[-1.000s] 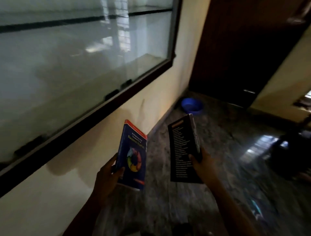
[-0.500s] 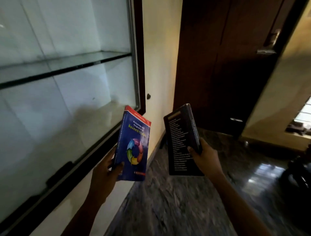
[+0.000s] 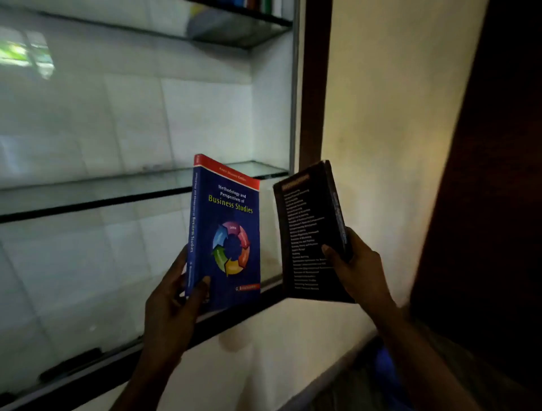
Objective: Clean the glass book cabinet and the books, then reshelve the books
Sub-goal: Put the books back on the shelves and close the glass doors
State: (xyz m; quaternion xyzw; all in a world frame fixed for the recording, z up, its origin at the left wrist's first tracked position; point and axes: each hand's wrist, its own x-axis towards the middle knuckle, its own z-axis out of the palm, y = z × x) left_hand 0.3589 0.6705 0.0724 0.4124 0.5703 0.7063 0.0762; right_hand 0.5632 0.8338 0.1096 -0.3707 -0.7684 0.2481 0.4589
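2 hands up at frame centre. Left hand (image 3: 171,302) curls round the spine of the upright blue book (image 3: 231,211), thumb on the cover. Right hand (image 3: 359,272) grips the tilted black book (image 3: 308,234) just right of it. Glass cabinet (image 3: 312,88) fills the left, its glass shelf (image 3: 88,195) partly hidden by the blue book. Dark door (image 3: 498,176) at far right.

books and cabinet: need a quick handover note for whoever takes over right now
Left hand grips the blue Business Studies book low on its spine, upright.
Right hand grips the black book, back cover towards the camera.
Both are held in front of the glass cabinet, at its right end, not yet shelved.
A glass shelf runs behind the blue book; a few books stand on the top shelf.
Left: shelve these two. Whether cleaning is finished cannot be told.
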